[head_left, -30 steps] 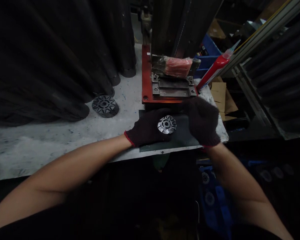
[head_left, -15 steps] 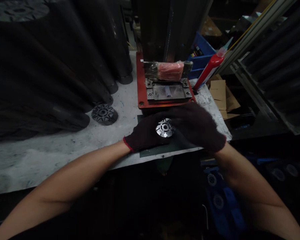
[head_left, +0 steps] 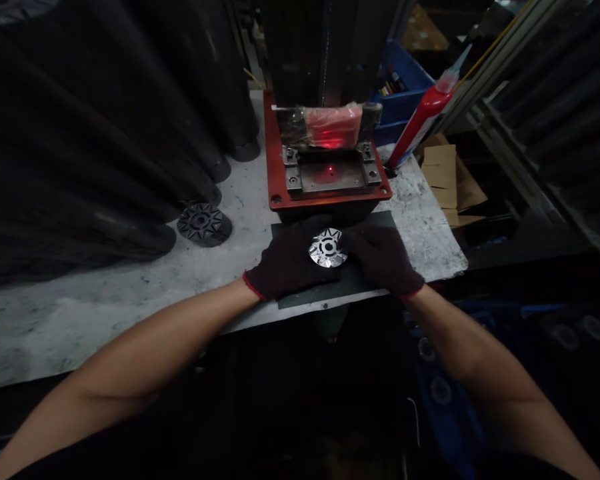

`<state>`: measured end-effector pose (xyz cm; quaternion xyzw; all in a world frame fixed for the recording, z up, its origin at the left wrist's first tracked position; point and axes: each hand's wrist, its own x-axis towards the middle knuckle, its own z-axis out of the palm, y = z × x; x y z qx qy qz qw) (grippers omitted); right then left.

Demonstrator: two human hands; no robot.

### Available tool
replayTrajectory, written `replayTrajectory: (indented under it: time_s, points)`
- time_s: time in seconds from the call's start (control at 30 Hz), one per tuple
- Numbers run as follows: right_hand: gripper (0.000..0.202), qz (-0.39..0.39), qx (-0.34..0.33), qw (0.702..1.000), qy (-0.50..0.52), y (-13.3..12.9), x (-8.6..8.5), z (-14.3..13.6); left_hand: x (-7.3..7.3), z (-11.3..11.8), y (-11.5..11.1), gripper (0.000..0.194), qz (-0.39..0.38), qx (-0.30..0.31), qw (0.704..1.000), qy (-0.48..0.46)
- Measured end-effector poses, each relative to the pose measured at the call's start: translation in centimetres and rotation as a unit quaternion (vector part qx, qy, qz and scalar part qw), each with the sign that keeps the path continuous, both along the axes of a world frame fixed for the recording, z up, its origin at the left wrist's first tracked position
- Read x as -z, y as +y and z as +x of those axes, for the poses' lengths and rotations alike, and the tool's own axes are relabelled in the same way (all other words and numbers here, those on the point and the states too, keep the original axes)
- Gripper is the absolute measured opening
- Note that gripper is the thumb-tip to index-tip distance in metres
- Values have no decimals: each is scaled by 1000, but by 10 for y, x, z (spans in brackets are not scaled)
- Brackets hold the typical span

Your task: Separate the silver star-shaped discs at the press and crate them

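In dark knitted gloves with red cuffs, both of my hands meet over a dark green mat (head_left: 350, 283) at the table's front edge. My left hand (head_left: 293, 257) is closed around a shiny rotor core (head_left: 329, 247), a round metal piece with V-shaped slots and a centre hole facing up. At the core's right side, my right hand (head_left: 380, 253) has its fingers bent against the rim. The gloves hide the core's sides. Just beyond my hands is a metal fixture (head_left: 334, 180) on a red base (head_left: 276, 180), with a red light spot on it.
A dark rotor core (head_left: 203, 223) stands on the white-covered table (head_left: 105, 313) at the left, before tall stacked dark cylinders (head_left: 130, 133). Right of the fixture, a red bottle (head_left: 420, 123) leans by a blue bin (head_left: 405, 107). Cardboard (head_left: 440, 177) lies beyond the table edge.
My right hand has drawn in closer to the rotor core and lower. A red light spot now shows on the fixture, where a pale patch was before. The view has shifted slightly.
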<state>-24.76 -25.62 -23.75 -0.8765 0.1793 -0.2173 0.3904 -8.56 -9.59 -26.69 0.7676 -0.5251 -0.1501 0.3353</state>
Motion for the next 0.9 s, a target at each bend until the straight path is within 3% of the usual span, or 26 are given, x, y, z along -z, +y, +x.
replayTrajectory:
  time_s: [0.1, 0.23, 0.33, 0.47, 0.57, 0.7, 0.8, 0.83, 0.9]
  points:
    - [36, 13, 10, 1000, 13, 0, 15, 1, -5, -2, 1, 104, 18, -7, 1000, -15]
    - [31, -26, -11, 999, 27, -10, 13, 7, -14, -4, 1, 99, 39, 3, 999, -12]
    - [28, -127, -96, 986, 48, -14, 5, 2, -12, -2, -1, 103, 35, 2, 999, -10]
    - [28, -293, -197, 930, 102, -17, -17, -11, -9, 2, -1, 105, 19, 16, 1000, 3]
    - [42, -344, -169, 923, 34, -26, -46, 1, -13, 3, 0, 99, 15, 38, 999, 20]
    - [50, -424, -132, 896, 18, -45, -75, 52, -16, -2, -1, 106, 1, 43, 999, 5]
    - [36, -411, -156, 898, 30, -51, -74, 72, -15, -7, -3, 119, 18, 1, 1000, -15]
    - [31, -385, -141, 912, 6, -49, -69, 70, -14, -8, -4, 117, 17, -5, 1000, -18]
    - [32, -293, -46, 952, -72, -36, -51, 53, -13, -9, -4, 106, 3, -5, 1000, -16]
